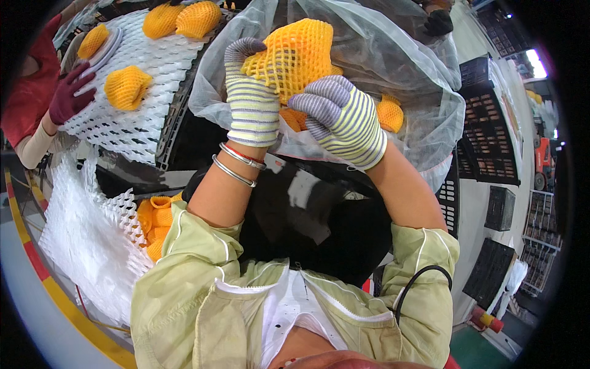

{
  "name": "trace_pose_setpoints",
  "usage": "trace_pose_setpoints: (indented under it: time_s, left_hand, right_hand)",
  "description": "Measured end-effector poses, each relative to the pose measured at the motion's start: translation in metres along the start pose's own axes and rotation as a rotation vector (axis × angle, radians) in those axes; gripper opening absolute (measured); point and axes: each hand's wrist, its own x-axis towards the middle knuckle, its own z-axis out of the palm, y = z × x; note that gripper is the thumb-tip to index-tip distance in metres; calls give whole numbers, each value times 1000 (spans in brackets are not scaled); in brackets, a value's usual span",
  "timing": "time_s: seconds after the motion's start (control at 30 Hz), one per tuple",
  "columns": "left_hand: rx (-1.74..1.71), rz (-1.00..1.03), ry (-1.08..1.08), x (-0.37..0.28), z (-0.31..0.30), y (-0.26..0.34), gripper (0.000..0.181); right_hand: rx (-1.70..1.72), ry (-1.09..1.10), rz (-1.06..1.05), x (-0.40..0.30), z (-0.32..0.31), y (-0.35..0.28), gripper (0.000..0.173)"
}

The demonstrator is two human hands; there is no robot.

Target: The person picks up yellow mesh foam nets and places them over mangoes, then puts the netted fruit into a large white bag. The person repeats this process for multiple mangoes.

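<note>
A yellow foam net sleeve (306,44) is held up over a crate lined with clear plastic film (401,46). My left hand (253,101), in a striped knit glove, grips the sleeve's left side. Grey glove fingers show through the mesh, so they are inside or behind it. My right hand (343,117), gloved alike, has its fingers curled on the sleeve's lower right edge. Whether a fruit is inside the sleeve is hidden. Below my hands, orange netted pieces (291,119) lie in the liner, and another netted piece (390,115) lies right of my right hand.
At left, a co-worker's maroon-gloved hand (71,94) is beside a netted piece (127,87) on white foam netting (152,60). More orange sleeves (159,221) and white foam sheets (87,240) are at lower left. Black crates (488,124) stand right; another dark-gloved hand (438,23) is at the top.
</note>
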Motion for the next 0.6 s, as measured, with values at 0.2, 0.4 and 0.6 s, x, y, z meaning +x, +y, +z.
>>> trace_pose_setpoints:
  time_s: [0.2, 0.4, 0.6]
  left_hand:
    - [-299, -70, 317, 35, -31, 57, 20]
    - [413, 119, 318, 98, -154, 58, 27]
    - [1666, 270, 354, 92, -168, 57, 44]
  right_hand:
    - [95, -73, 207, 2, -12, 4, 28]
    - [38, 55, 264, -1, -19, 16, 29]
    - [-12, 6, 692, -23, -16, 86, 36]
